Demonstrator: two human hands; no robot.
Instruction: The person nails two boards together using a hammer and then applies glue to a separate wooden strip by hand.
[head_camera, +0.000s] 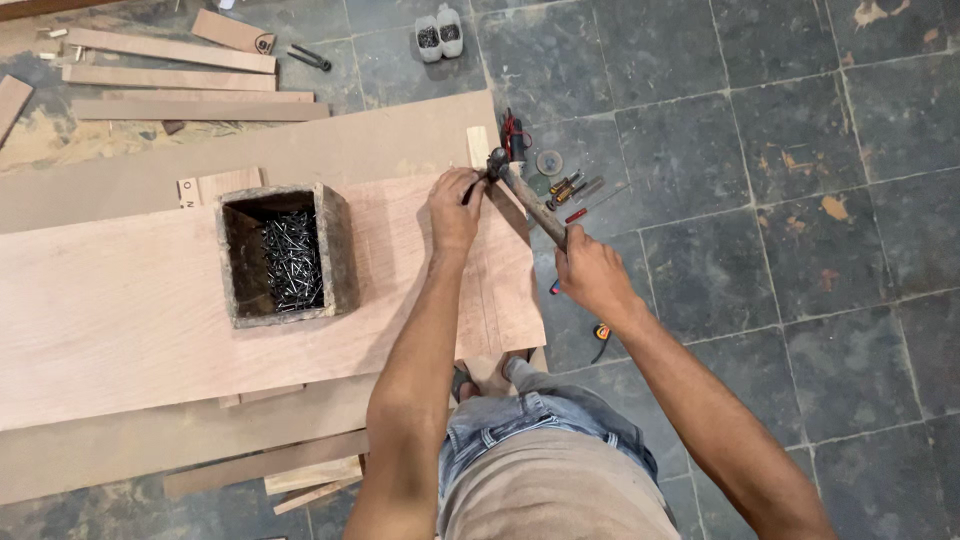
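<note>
Nailing at the pale plywood sheet edge
Left hand fingers pinch something small — right hand grips wooden-handled steel hammer; light, square taps seem best.

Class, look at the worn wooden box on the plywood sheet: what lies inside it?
Inside the wooden box lies a heap of dark metal nails, piled toward its right side. The box's bottom beneath them is covered, and the left part is in shadow.
</note>
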